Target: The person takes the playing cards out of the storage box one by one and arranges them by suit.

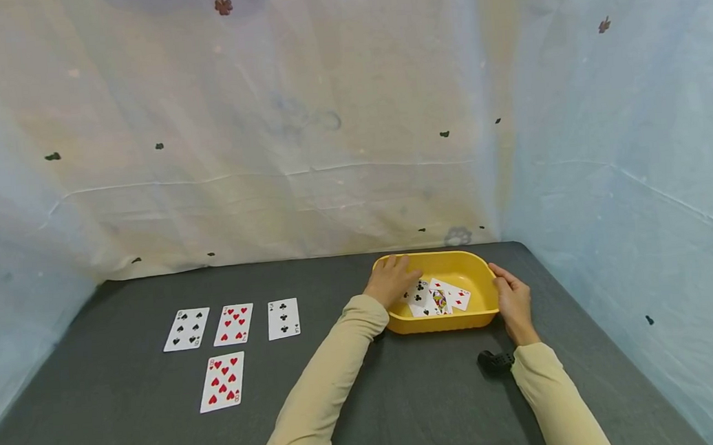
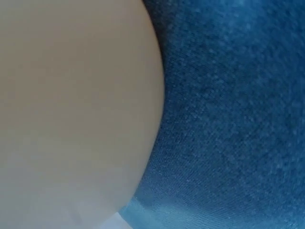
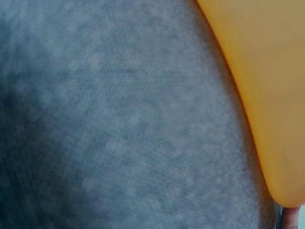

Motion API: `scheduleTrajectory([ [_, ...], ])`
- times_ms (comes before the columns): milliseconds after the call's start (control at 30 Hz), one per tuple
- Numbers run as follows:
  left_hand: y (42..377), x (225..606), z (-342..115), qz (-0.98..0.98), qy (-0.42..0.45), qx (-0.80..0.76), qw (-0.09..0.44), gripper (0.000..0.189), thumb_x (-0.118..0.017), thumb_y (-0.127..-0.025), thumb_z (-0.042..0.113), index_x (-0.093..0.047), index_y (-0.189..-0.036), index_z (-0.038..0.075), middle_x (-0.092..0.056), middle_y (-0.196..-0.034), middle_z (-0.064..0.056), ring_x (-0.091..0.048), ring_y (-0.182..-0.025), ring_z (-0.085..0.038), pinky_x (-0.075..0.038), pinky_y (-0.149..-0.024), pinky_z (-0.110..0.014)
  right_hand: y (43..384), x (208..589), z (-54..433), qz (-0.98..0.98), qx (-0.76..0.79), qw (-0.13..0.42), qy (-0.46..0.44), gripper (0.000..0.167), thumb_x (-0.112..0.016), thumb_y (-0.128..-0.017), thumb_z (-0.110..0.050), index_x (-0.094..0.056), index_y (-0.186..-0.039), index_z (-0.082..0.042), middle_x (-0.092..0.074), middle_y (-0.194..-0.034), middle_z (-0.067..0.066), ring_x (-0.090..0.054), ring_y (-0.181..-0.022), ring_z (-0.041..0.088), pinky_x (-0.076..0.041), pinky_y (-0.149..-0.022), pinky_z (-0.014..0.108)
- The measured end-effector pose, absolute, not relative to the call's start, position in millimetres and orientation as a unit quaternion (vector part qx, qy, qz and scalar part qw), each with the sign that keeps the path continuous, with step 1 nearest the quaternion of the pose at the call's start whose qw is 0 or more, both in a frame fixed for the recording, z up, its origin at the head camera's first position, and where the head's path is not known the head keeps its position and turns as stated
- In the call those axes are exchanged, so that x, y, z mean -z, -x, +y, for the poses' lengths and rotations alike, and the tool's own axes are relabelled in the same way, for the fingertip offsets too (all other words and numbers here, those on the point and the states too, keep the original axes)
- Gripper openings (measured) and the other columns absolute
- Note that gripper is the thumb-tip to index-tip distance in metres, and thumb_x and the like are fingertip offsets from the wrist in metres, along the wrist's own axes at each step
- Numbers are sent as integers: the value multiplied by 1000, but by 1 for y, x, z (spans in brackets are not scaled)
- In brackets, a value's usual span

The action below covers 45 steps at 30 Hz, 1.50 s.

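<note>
A yellow plastic tray (image 1: pixel 465 264) stands at the back right of the table in the head view. My left hand (image 1: pixel 389 280) reaches over its left end, fingers near the rim and thumb spread out above the cards. Right under that hand lies a clubs card (image 1: pixel 419 294), partly covered by it. Beside it in the tray are a face card (image 1: pixel 439 301) and a diamonds card (image 1: pixel 459 299), overlapping. With my right hand (image 1: pixel 514 302) I grip the tray's right end, thumb at the rim. The right wrist view shows the tray's yellow side (image 3: pixel 271 95) close up.
Face up on the dark tabletop (image 1: pixel 126 397) at left lie a six of spades (image 1: pixel 187 329), a seven of hearts (image 1: pixel 233 324) and a three of clubs (image 1: pixel 283 318) in a row. An eight of hearts (image 1: pixel 221 382) is nearer. Pale sheeting (image 1: pixel 306 212) hangs behind.
</note>
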<state>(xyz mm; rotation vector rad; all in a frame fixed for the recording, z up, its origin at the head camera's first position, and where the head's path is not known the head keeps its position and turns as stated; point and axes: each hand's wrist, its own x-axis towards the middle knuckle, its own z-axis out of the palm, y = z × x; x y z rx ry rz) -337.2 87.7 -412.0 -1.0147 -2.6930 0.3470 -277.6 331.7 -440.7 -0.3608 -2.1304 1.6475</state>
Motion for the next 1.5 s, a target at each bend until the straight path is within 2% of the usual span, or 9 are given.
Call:
scheduleTrajectory([
  [167, 338, 411, 88, -925, 349, -109, 107, 45, -61, -97, 19, -46, -136, 34, -41, -137, -7, -42, -123, -29, -42, -96, -44, 278, 442, 333, -768, -591, 208, 132, 39, -41, -103, -12, -51, -139, -1, -47, -143, 16, -44, -130, 29, -37, -104, 43],
  [333, 340, 409, 87, -917, 356, -125, 126, 38, -53, -101, 14, -46, -133, 31, -45, -131, -5, -46, -116, -25, -44, -92, -41, 278, 442, 333, -769, -589, 208, 132, 39, -40, -102, -11, -51, -139, -1, -47, -143, 16, -44, -130, 30, -37, -104, 43],
  [433, 340, 406, 86, -913, 364, -122, 136, 36, -53, -101, 13, -47, -132, 30, -48, -126, -5, -48, -112, -24, -45, -89, -40, 278, 442, 333, -768, -590, 211, 132, 39, -41, -102, -11, -52, -138, -1, -48, -142, 16, -45, -129, 29, -37, -104, 43],
  [733, 334, 390, 79, -901, 387, -111, 162, 34, -49, -103, 14, -50, -133, 28, -52, -124, -3, -50, -116, -23, -42, -97, -42, 278, 441, 333, -768, -592, 208, 128, 39, -41, -103, -12, -51, -139, -1, -47, -142, 15, -46, -127, 29, -38, -103, 43],
  [1067, 320, 368, 67, -899, 380, -77, 204, 29, -49, -103, 22, -51, -132, 25, -54, -117, -2, -56, -103, -21, -45, -88, -38, 277, 441, 334, -771, -591, 200, 129, 39, -40, -104, -15, -51, -140, -4, -47, -143, 14, -47, -126, 28, -39, -102, 42],
  [1333, 312, 353, 54, -910, 363, -14, 199, 33, -49, -103, 11, -52, -134, 23, -57, -113, -3, -56, -104, -22, -46, -85, -39, 276, 440, 335, -774, -589, 197, 125, 39, -40, -104, -17, -51, -140, -4, -48, -142, 14, -49, -125, 28, -41, -100, 39],
  [1500, 307, 341, 42, -915, 349, 86, 182, 34, -50, -101, 7, -54, -133, 18, -59, -110, -3, -60, -92, -19, -48, -79, -37, 276, 440, 334, -773, -590, 196, 124, 40, -40, -104, -16, -51, -140, -4, -47, -143, 14, -48, -126, 28, -40, -101, 40],
])
